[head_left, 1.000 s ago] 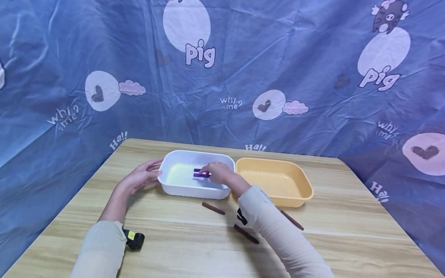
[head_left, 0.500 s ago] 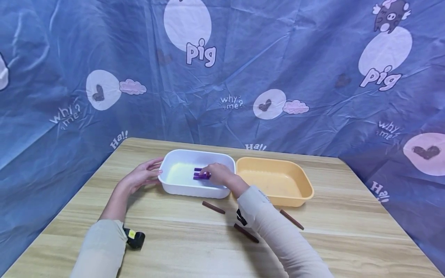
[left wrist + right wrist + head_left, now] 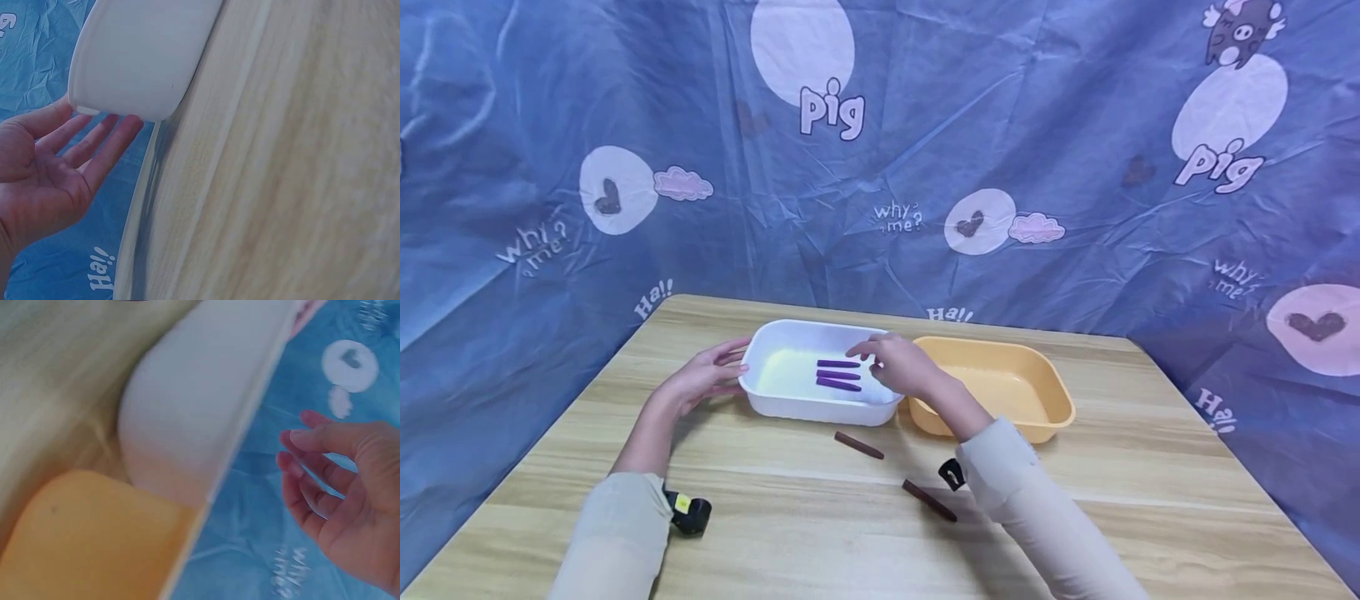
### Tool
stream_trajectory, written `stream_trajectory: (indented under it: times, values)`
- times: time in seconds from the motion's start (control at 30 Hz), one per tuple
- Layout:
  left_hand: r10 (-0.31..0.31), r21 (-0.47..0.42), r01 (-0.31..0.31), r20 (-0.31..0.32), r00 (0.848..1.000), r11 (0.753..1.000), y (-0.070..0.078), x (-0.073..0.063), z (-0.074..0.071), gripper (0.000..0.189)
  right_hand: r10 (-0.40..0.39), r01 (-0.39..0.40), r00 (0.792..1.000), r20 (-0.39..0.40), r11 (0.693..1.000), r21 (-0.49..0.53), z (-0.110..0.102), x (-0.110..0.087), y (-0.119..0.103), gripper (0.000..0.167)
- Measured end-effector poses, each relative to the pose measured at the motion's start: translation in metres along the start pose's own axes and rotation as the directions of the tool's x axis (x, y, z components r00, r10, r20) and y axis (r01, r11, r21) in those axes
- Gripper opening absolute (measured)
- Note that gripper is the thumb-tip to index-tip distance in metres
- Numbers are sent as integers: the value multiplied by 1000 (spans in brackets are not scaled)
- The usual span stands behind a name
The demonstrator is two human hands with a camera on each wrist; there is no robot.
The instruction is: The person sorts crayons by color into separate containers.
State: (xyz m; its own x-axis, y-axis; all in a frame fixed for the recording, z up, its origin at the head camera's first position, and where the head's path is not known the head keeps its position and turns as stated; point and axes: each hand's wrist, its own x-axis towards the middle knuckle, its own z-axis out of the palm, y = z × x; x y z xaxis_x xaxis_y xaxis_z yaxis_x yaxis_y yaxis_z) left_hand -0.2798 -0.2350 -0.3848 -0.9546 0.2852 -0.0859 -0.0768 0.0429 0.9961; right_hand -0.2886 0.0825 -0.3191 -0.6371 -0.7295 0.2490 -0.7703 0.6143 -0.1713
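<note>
Change noted: the right hand (image 3: 895, 364) has let go and risen, fingers loosely bent, empty. Three purple sticks (image 3: 838, 375) lie roughly parallel below its fingertips in the white tray (image 3: 820, 409); their placement appears complete. The left hand (image 3: 696, 382), fingers extended, touches the tray's near end. Brown sticks (image 3: 859, 445) lie on the desk (image 3: 760, 517), nearer the person than both hands.

The right hand (image 3: 901, 364) is lifting away from the purple sticks (image 3: 838, 374), its grip coming off them, and is now hovering over the right end of the white tub (image 3: 820, 411) with fingers loosely bent. All three sticks are now showing whole. The sleeve (image 3: 1045, 508) is shifting rightward, hiding the brown stick that was showing beside it. The forearm (image 3: 958, 407) is now uncovering the yellow tub's (image 3: 1011, 387) near left corner.
</note>
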Motion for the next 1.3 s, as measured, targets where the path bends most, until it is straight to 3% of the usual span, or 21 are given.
stream_trajectory:
  times: [0.23, 0.43, 0.8, 1.07, 1.3]
  values:
    - [12, 12, -12, 9, 1000, 1000, -2, 2, -1, 65, 39, -39, 999, -32, 999, 11, -26, -38, -6, 38]
    - [1, 26, -1, -6, 1000, 1000, -2, 2, 0, 66, 59, -59, 996, -64, 998, 5, -35, -80, -8, 37]
    - [-1, 36, 1, -2, 1000, 999, -1, 1, 1, 64, 87, -86, 992, -90, 996, 17, -21, -150, 4, 39]
    - [-9, 36, 9, -9, 1000, 999, -3, 2, -1, 66, 94, -85, 990, -105, 992, 89, -7, -181, 19, 41]
    - [-11, 33, 12, -12, 1000, 999, -2, 3, -2, 66, 136, -119, 987, -82, 977, 178, 3, -195, 30, 40]
